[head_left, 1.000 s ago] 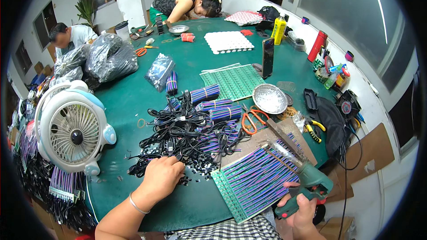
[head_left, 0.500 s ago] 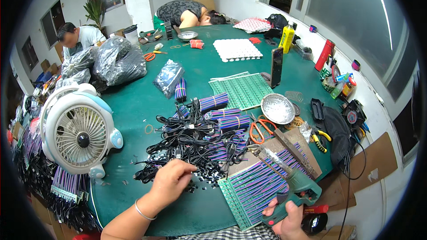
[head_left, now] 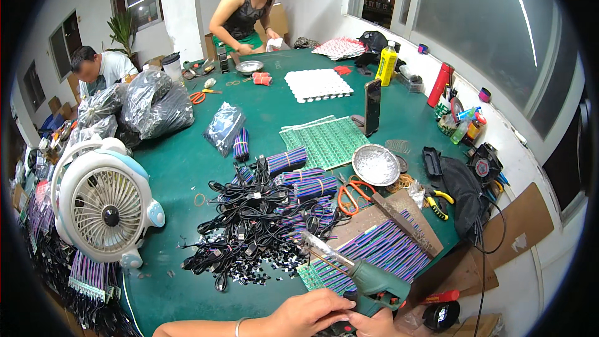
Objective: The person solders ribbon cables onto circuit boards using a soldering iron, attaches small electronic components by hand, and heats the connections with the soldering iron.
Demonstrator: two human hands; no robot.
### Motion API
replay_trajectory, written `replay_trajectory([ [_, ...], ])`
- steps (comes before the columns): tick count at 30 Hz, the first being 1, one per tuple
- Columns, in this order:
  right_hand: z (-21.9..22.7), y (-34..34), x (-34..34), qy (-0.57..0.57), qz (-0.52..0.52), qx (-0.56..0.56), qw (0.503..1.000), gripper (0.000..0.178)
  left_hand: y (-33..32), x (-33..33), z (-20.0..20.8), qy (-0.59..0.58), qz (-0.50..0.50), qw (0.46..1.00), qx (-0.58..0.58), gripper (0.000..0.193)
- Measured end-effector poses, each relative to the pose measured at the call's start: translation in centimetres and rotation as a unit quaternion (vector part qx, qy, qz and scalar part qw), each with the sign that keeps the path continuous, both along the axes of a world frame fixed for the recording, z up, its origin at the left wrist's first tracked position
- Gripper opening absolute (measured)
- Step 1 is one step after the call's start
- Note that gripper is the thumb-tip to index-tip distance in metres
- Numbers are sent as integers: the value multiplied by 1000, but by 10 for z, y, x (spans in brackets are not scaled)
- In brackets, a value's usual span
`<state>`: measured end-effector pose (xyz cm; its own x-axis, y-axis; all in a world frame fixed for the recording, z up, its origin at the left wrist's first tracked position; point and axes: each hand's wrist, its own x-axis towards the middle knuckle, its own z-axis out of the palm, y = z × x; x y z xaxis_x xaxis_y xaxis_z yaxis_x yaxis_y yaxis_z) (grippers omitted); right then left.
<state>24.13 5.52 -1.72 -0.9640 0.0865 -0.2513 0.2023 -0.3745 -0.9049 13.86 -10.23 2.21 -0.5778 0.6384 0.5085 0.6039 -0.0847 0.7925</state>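
Observation:
Gripped in my right hand (head_left: 372, 324) is a green soldering gun (head_left: 379, 284), its long metal tip pointing up and left over the board with wires. My left hand (head_left: 306, 313) has come up against the gun's handle and the right thumb, fingers pressed together; what they pinch, if anything, is hidden. Rows of purple-blue striped ribbon wires (head_left: 368, 256) lie on a green circuit board (head_left: 309, 278) below the tip. To the left of it is a heap of black USB cables (head_left: 249, 224), with small black pieces (head_left: 262, 271) scattered at its near side.
A white fan (head_left: 109, 215) stands at left. Orange-handled scissors (head_left: 349, 198), a metal bowl (head_left: 375, 165), yellow-black cutters (head_left: 438, 205) and a propped phone (head_left: 372, 107) lie beyond the board. A person (head_left: 246, 19) stands at the far edge; another person (head_left: 103, 72) sits far left behind bags (head_left: 156, 106).
My left hand has moved right and nearer, from beside the cables to the gun. The soldering gun has shifted left and nearer. The far person has straightened up from bending over the table.

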Motion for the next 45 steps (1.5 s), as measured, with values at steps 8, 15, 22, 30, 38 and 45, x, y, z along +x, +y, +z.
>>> replay_trajectory([
  [8, -3, 1, 9, -55, -21, 55, 997, 27, 1, 5, -6, 2, -34, 999, -39, 24],
  [15, 23, -3, -1, -16, -61, 115, 991, 15, -10, -2, 0, 197, 43, 977, -64, 22],
  [22, 17, -7, 1, 20, -45, 156, 987, 13, -10, -2, 8, 314, 89, 942, -80, 15],
  [30, 18, -15, 1, 30, -74, 157, 984, 14, -13, 2, 6, 326, 85, 937, -89, 14],
  [38, 24, -5, 3, -1, 3, 232, 973, 16, -8, 3, 2, 313, 92, 941, -88, 19],
  [45, 18, -1, 1, -23, -28, 166, 985, 16, -1, 3, 2, 288, 95, 950, -80, 18],
])
